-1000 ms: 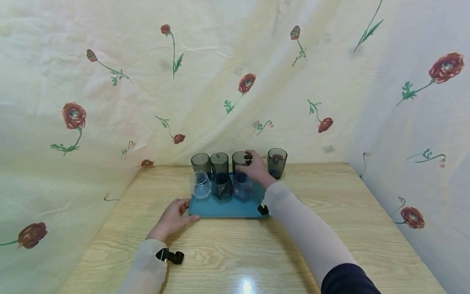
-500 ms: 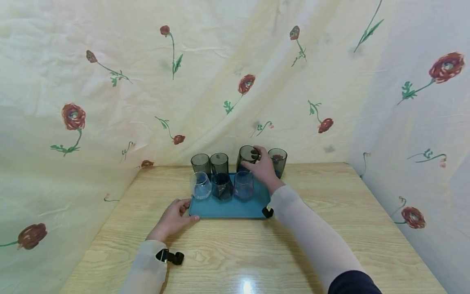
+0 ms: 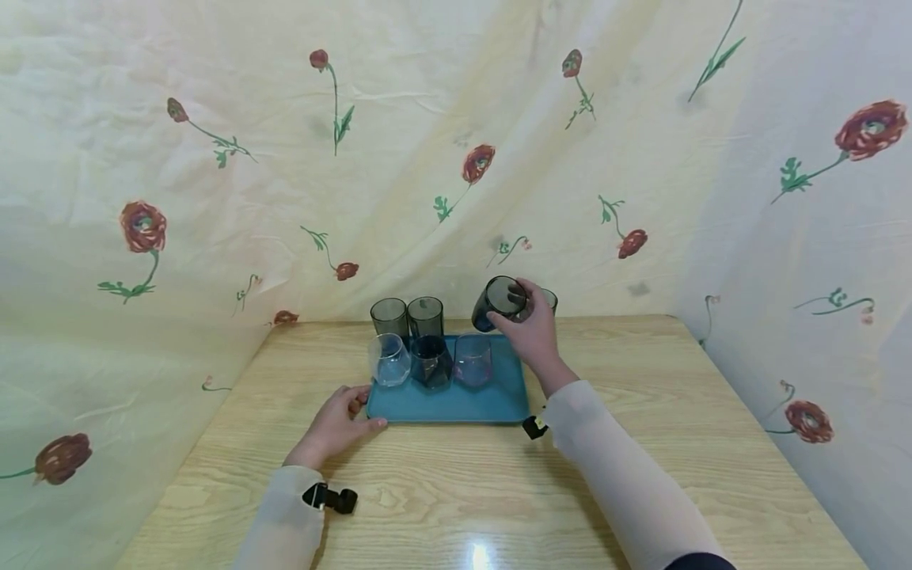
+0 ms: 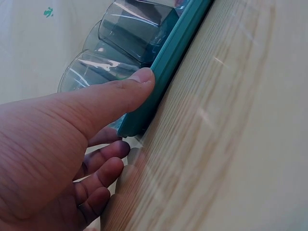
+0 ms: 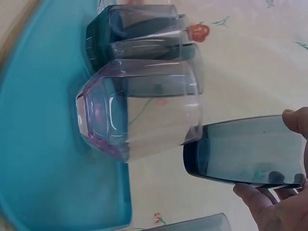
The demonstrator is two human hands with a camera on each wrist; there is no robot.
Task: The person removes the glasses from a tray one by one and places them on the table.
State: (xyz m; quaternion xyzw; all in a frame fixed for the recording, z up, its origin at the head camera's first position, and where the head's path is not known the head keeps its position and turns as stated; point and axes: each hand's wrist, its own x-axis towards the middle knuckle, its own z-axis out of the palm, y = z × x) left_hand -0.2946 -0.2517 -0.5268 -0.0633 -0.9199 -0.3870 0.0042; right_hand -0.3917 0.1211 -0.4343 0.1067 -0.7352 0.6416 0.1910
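Note:
In the head view my right hand (image 3: 533, 332) grips a smoky grey drinking glass (image 3: 492, 307), tilted and raised above the back right of the blue tray (image 3: 449, 408). The right wrist view shows thumb and fingers around this glass (image 5: 245, 151) near its rim. My left hand (image 3: 336, 426) holds the tray's front left corner, thumb against the front rim and fingers around the side. On the tray stand a clear glass (image 3: 390, 366), a dark faceted glass (image 3: 431, 368) and a pinkish clear glass (image 3: 473, 366).
Two more smoky glasses (image 3: 389, 317) stand side by side behind the tray's left part. Another smoky glass (image 3: 551, 301) is mostly hidden behind my right hand. A flowered cloth (image 3: 399, 158) hangs behind the wooden table (image 3: 427, 491).
My right hand has lifted the smoky glass from the back row and carried it right, tilting it. The left hand and the tray have stayed put.

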